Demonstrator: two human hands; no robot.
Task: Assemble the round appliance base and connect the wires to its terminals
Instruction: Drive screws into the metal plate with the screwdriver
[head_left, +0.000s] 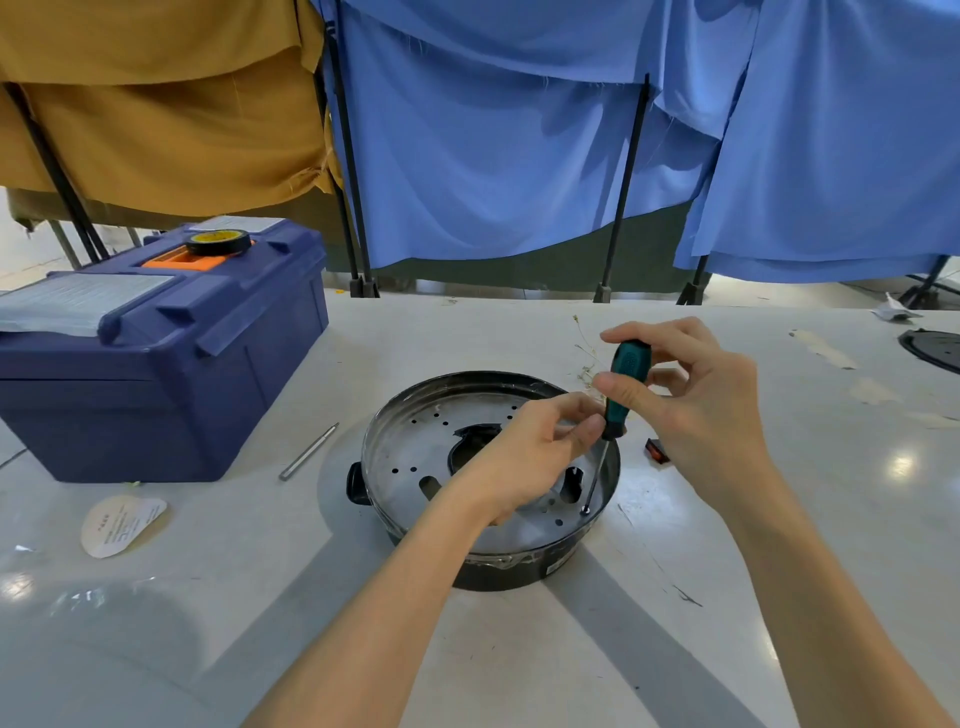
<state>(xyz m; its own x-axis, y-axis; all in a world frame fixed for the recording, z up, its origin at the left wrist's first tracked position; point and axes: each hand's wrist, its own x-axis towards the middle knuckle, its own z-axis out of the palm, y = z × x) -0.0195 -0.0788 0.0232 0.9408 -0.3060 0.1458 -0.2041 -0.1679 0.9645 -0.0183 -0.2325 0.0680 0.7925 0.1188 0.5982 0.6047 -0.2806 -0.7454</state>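
The round appliance base (415, 457), a metal plate with holes set in a black shell, lies upside down mid-table. A green-handled screwdriver (626, 379) stands tilted over its right side, its tip on a screw (585, 511) near the rim. My right hand (696, 395) grips the handle with thumb and fingers. My left hand (524, 457) reaches over the plate and pinches the lower end of the handle where the shaft begins. No wires are visible.
A blue toolbox (156, 353) with a roll of black tape (218, 242) on its lid stands at the left. A metal bit (309, 451) and a round paper label (122, 525) lie left of the base. A small red-and-black switch (657, 451) lies to the right, a black disc (935, 349) at the far right edge.
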